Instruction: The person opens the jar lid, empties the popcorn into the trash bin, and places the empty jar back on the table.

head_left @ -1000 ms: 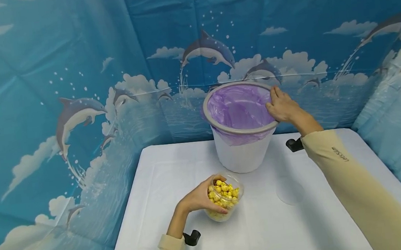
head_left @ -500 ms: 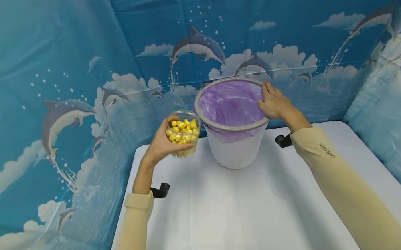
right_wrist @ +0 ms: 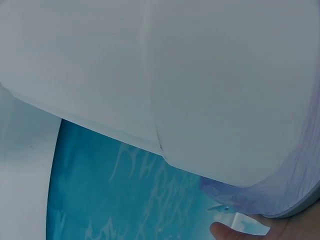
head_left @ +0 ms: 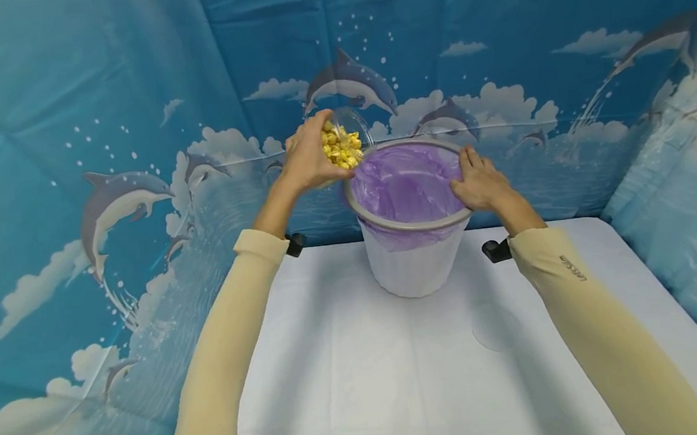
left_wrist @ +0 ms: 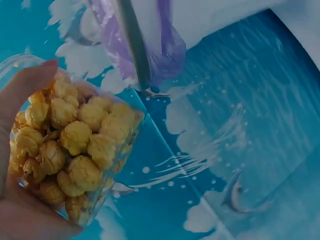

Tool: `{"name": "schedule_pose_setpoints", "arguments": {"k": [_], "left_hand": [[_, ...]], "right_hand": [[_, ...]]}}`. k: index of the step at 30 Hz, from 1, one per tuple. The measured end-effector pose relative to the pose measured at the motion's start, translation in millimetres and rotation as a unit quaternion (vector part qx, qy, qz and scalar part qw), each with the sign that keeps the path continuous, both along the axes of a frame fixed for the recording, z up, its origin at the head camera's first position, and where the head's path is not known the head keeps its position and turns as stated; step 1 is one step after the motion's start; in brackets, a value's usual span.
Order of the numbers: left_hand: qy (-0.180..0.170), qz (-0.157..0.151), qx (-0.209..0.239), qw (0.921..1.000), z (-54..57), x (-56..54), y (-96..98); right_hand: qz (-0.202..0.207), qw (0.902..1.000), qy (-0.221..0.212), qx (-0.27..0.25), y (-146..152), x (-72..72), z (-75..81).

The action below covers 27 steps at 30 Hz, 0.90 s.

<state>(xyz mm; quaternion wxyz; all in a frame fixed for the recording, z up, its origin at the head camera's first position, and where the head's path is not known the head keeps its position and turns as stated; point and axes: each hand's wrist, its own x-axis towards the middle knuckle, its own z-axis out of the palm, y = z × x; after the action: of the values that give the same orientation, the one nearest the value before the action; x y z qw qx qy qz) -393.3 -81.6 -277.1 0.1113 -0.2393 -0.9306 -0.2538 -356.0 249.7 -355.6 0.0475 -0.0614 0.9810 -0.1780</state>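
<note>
My left hand (head_left: 310, 157) grips a clear plastic jar (head_left: 355, 123) of yellow popcorn (head_left: 342, 147), raised at the left rim of a white trash bin (head_left: 413, 267) and tilted toward it. In the left wrist view the popcorn (left_wrist: 75, 140) fills the jar, with thumb and fingers around its wall. The bin stands upright at the back of the table, lined with a purple trash bag (head_left: 405, 184) under a grey rim. My right hand (head_left: 481, 180) holds the bin's right rim; in the right wrist view only part of this hand (right_wrist: 290, 227) shows, beside the bin's wall (right_wrist: 225, 100).
A faint clear round disc (head_left: 496, 328), perhaps a lid, lies on the white table (head_left: 377, 383) at the right. Behind the table hangs a blue curtain (head_left: 183, 72) printed with dolphins, close to the bin.
My left hand has lifted the popcorn jar off the table, carried it up to the bin's left rim and tipped it rightward. My right hand has stayed on the rim.
</note>
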Motion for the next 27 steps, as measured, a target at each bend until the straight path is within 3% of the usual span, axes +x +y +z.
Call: {"name": "schedule_pose_setpoints", "arguments": {"k": [3, 6, 8, 16, 27], "left_hand": [[0.046, 0.010, -0.120, 0.9916, 4.6, -7.8, 22.6], [0.072, 0.010, -0.214, 0.9741, 5.2, -12.4, 38.0], [0.082, 0.004, -0.254, 0.9638, 5.1, -14.3, 44.9], [0.141, -0.022, -0.323, 0.9357, 11.0, -19.2, 55.1], [0.156, -0.035, -0.399, 0.9028, 6.6, -17.5, 60.0]], "right_hand": [[-0.004, 1.0000, 0.000, 0.000, 0, 2.4, -3.2], [-0.003, 1.0000, 0.000, 0.000, -2, 4.5, -5.9], [-0.001, 1.0000, 0.000, -0.001, -3, 4.5, -6.4], [-0.006, 0.9999, 0.013, 0.004, 0, -0.3, 4.3], [-0.005, 1.0000, 0.001, -0.001, 0, 0.8, -1.7]]}}
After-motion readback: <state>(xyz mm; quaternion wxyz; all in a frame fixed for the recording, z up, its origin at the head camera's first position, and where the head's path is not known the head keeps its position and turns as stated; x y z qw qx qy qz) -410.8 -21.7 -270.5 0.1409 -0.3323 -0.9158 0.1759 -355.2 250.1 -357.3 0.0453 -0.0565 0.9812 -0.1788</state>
